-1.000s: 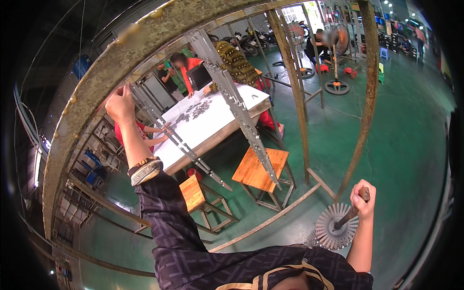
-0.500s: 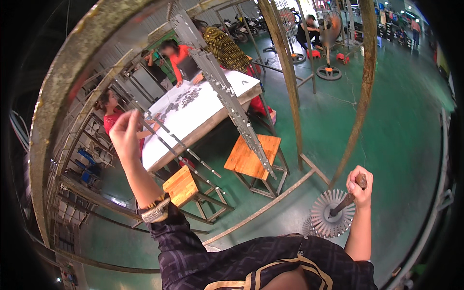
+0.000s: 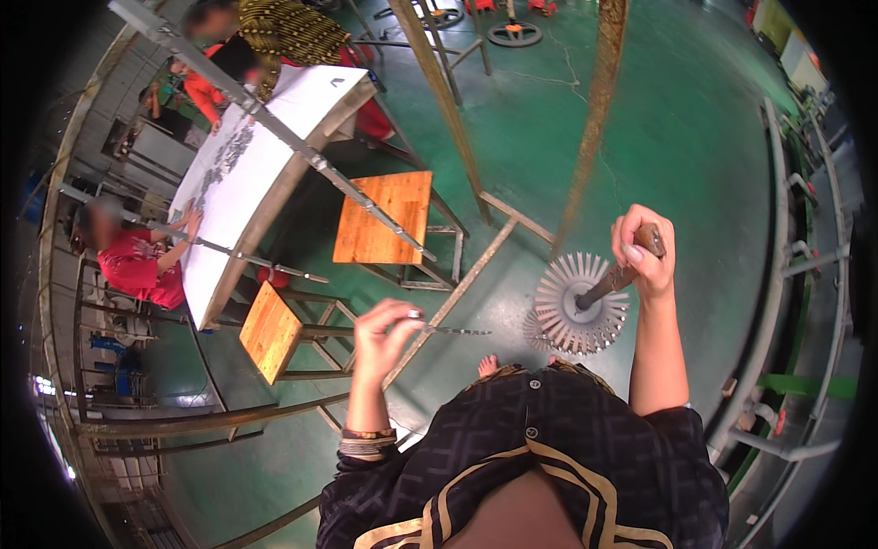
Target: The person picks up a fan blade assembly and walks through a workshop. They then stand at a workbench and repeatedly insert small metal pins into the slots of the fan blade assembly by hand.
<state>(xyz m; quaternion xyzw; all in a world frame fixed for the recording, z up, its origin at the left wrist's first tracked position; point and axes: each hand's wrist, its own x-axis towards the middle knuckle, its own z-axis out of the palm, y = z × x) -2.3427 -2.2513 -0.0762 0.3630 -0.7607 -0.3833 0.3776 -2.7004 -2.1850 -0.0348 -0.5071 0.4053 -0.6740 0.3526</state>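
Low and left of centre, my left hand [image 3: 382, 337] is closed in a pinch. A small shiny metal piece [image 3: 414, 314] shows at its fingertips. A thin studded strip [image 3: 462, 331] runs past that hand; I cannot tell whether the fingers touch it. My right hand [image 3: 647, 254] is wrapped round the top of a brown rod [image 3: 599, 291], whose blunt end sticks out above the fist. Down the rod sits a round grey wheel of radial metal fins [image 3: 560, 316], with a smaller finned wheel [image 3: 535, 331] partly hidden beyond it.
Other studded strips [image 3: 302, 146] slant across the left. Beyond them people work at a white-topped table [image 3: 274, 137] with dark pieces. Two wooden-topped stools [image 3: 384, 215] stand near it. Rusty frame posts [image 3: 599, 101] rise ahead, and grey pipes [image 3: 777, 247] line the right.
My left hand has come down from the upper left to low near the centre. My right hand, still gripping the rod, sits higher and further left in view. The view has tilted downward.
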